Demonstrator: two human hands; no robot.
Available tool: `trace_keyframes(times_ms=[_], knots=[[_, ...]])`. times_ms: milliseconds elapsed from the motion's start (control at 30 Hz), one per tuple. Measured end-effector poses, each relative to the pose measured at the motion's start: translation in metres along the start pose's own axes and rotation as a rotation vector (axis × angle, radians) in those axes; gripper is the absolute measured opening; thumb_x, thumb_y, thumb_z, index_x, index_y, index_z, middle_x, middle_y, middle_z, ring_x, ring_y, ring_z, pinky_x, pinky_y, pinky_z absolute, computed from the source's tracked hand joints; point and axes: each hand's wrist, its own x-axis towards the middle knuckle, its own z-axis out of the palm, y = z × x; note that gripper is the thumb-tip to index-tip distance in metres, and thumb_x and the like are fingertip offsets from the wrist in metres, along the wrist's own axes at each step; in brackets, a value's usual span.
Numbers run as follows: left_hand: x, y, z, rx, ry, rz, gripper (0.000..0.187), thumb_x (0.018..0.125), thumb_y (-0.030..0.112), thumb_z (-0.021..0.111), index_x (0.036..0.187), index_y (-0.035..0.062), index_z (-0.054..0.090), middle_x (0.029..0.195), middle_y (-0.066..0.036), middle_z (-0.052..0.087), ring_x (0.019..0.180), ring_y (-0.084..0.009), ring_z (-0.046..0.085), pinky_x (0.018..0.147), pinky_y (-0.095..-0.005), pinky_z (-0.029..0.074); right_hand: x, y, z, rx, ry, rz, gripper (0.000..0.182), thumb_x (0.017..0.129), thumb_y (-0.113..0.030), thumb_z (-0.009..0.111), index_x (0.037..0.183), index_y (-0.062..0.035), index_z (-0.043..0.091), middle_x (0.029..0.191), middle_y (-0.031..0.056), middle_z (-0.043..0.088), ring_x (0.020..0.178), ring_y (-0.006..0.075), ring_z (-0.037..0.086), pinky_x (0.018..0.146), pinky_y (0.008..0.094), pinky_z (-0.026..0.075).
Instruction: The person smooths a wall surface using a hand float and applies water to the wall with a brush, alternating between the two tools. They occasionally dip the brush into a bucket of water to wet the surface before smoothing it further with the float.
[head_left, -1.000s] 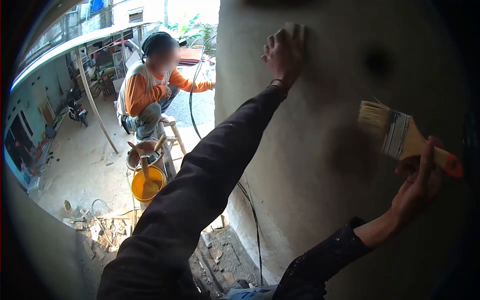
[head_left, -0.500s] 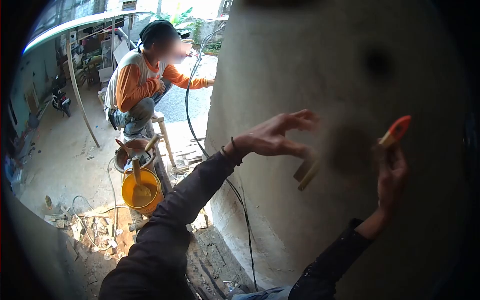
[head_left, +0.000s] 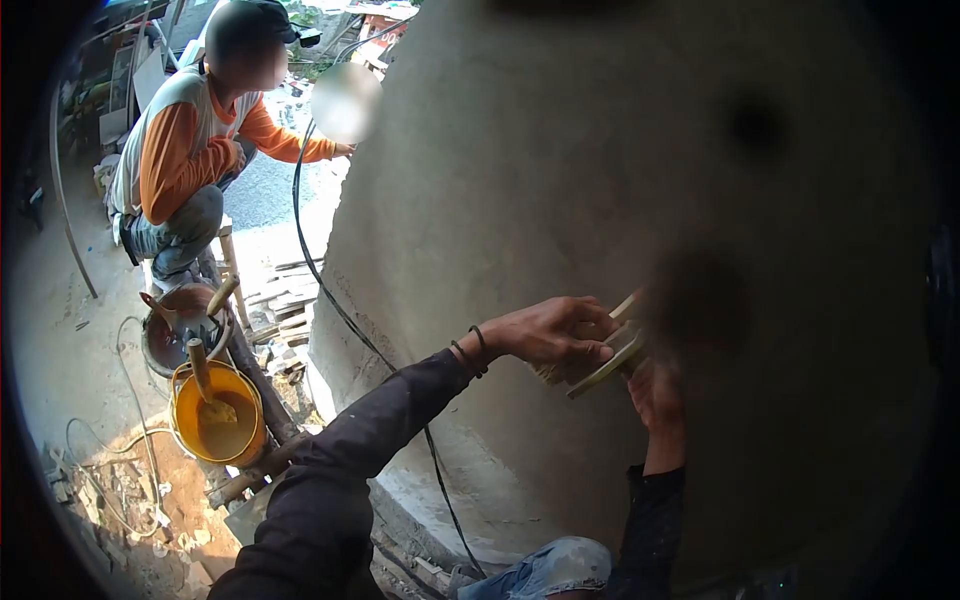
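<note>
My left hand is closed, with its thumb pressed on a flat wooden board in front of the grey wall. My right hand is just below and to the right, against the board's far side. Its fingers curl in, but a dark smudge on the view hides most of them and what they hold. A pale wooden stick sticks up past my left fingers; its far end fades into the smudge. The plastered wall rises close behind both hands.
At left, a person in orange sleeves squats on scaffold poles, one hand at the wall's edge. Below are a yellow bucket holding a wooden-handled tool and a dark bucket with tools. Black cables hang along the wall. Rubble covers the ground.
My hands, apart before, have come together at the board. The right one moved left and down with its orange-tipped wooden handle, whose tip no longer shows. The view has shifted right.
</note>
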Motion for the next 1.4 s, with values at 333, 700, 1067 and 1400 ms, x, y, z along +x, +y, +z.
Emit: trace_keyframes(times_ms=[333,700,1067,1400], knots=[[0.014,-0.027,0.011,-0.214,0.343,0.152,0.032,0.1,0.029,0.061,0.124,0.0078,0.065,0.138,-0.011,0.054,0.119,-0.025,0.061,0.102,-0.0391,0.049,-0.046,0.027,-0.048,-0.088,0.175,-0.102,0.053,0.093,-0.029,0.07,0.136,-0.0022,0.054,0.125,0.0124,0.064,0.112,0.0238,0.064,0.094,0.041,0.055],[0.057,-0.029,-0.019,-0.305,0.81,0.393,0.035,0.093,-0.002,0.064,0.125,0.0048,0.054,0.121,-0.007,0.059,0.108,-0.0224,0.068,0.094,-0.0355,0.057,-0.076,0.067,-0.054,-0.025,0.495,-0.173,0.037,0.105,-0.025,0.051,0.137,-0.0078,0.046,0.135,0.0063,0.054,0.126,0.0217,0.051,0.095,0.0449,0.048],[0.009,-0.014,-0.098,0.02,1.43,0.645,0.03,0.091,-0.006,0.064,0.119,0.0059,0.059,0.112,-0.005,0.068,0.103,-0.0193,0.07,0.088,-0.0337,0.06,0.146,0.019,0.037,-1.898,0.257,-1.334,0.048,0.083,-0.011,0.077,0.128,-0.01,0.061,0.123,0.0051,0.061,0.11,0.024,0.057,0.094,0.0436,0.047],[-0.024,0.013,-0.096,0.153,1.348,0.546,0.033,0.093,0.004,0.069,0.123,0.0041,0.055,0.115,-0.005,0.064,0.103,-0.0202,0.068,0.093,-0.0342,0.058,0.164,0.006,0.035,-1.822,0.556,-1.286,0.046,0.087,-0.023,0.075,0.128,-0.0125,0.059,0.118,0.005,0.058,0.105,0.0262,0.058,0.083,0.042,0.049]])
